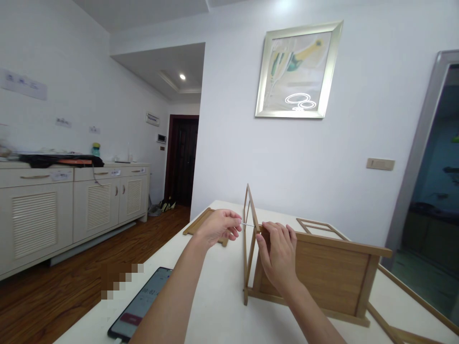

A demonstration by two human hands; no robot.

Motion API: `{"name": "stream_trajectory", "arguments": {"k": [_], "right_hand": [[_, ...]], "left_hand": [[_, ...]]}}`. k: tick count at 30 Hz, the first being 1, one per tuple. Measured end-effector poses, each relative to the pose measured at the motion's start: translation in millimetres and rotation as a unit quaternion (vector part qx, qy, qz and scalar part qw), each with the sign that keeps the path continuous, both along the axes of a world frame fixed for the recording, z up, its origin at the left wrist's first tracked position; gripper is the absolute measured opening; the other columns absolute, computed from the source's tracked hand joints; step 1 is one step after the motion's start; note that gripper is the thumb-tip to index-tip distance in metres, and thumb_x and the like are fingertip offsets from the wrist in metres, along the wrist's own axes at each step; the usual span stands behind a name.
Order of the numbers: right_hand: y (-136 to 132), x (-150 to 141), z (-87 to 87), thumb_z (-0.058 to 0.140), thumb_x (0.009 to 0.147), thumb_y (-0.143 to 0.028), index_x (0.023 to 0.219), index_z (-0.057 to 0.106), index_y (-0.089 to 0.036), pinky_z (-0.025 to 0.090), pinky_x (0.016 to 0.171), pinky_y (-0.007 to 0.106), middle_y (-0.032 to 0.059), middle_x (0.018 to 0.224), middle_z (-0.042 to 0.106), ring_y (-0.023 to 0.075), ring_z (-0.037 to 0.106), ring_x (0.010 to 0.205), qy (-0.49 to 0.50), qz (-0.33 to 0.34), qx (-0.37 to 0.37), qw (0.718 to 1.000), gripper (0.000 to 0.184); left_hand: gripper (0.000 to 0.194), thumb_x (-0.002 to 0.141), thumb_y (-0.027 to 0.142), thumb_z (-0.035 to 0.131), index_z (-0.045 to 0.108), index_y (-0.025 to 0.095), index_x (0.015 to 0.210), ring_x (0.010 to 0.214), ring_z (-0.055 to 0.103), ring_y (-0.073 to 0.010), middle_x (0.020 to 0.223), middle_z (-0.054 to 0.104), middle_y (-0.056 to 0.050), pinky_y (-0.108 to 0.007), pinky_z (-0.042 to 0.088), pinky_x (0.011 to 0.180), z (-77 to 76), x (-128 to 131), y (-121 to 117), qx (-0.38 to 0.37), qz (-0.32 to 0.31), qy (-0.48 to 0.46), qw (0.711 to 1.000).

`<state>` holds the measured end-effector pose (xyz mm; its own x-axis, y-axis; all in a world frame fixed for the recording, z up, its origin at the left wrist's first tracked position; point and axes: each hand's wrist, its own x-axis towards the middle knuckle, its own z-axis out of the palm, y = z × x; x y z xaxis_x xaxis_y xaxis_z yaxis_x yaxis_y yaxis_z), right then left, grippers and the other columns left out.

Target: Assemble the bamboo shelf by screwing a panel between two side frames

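Observation:
My left hand (224,225) pinches a thin metal rod (248,224), perhaps a hex key. Its far end meets the upright edge of an open wooden frame (252,210), and my fingers hide the rest. My right hand (278,246) is closed over the top corner where that frame joins a solid wooden panel (326,267), thumb on the near side and fingers across the upper rail. The panel stands on its long edge on the white table (211,296), with the open frame set crosswise at its left end.
A flat wooden panel (202,222) lies at the table's left edge. Behind the standing panel lies a slatted wooden frame (319,225), and more wooden bars (385,325) are at the right. A phone (143,296) rests near my left forearm. White cabinets (96,196) line the left wall.

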<state>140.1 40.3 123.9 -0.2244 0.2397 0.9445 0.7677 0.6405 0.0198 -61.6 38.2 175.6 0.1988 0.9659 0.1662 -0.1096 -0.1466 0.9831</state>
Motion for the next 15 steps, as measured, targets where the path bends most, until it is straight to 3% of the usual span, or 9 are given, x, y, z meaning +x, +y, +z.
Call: {"name": "stream_trajectory", "arguments": {"k": [8, 15], "right_hand": [[0.0, -0.2, -0.1, 0.047, 0.095, -0.032, 0.114, 0.052, -0.021, 0.027, 0.104, 0.048, 0.0074, 0.108, 0.065, 0.0238, 0.053, 0.109, -0.003, -0.004, -0.001, 1.000, 0.022], [-0.7, 0.2, 0.3, 0.047, 0.095, -0.031, 0.114, 0.052, -0.022, 0.028, 0.104, 0.048, 0.0073, 0.108, 0.065, 0.0237, 0.054, 0.109, -0.001, -0.003, 0.000, 1.000, 0.022]], "left_hand": [[0.042, 0.065, 0.042, 0.081, 0.063, 0.013, 0.089, 0.053, 0.063, -0.0109, 0.074, 0.070, -0.006, -0.021, 0.047, 0.050, -0.1, -3.0, 1.5, -0.010, -0.032, 0.019, 0.999], [0.048, 0.068, 0.054, 0.077, 0.063, 0.012, 0.086, 0.063, 0.068, -0.0152, 0.077, 0.072, -0.009, -0.023, 0.050, 0.057, -2.5, -7.9, -1.1, -0.026, -0.062, 0.052, 0.996]]}}
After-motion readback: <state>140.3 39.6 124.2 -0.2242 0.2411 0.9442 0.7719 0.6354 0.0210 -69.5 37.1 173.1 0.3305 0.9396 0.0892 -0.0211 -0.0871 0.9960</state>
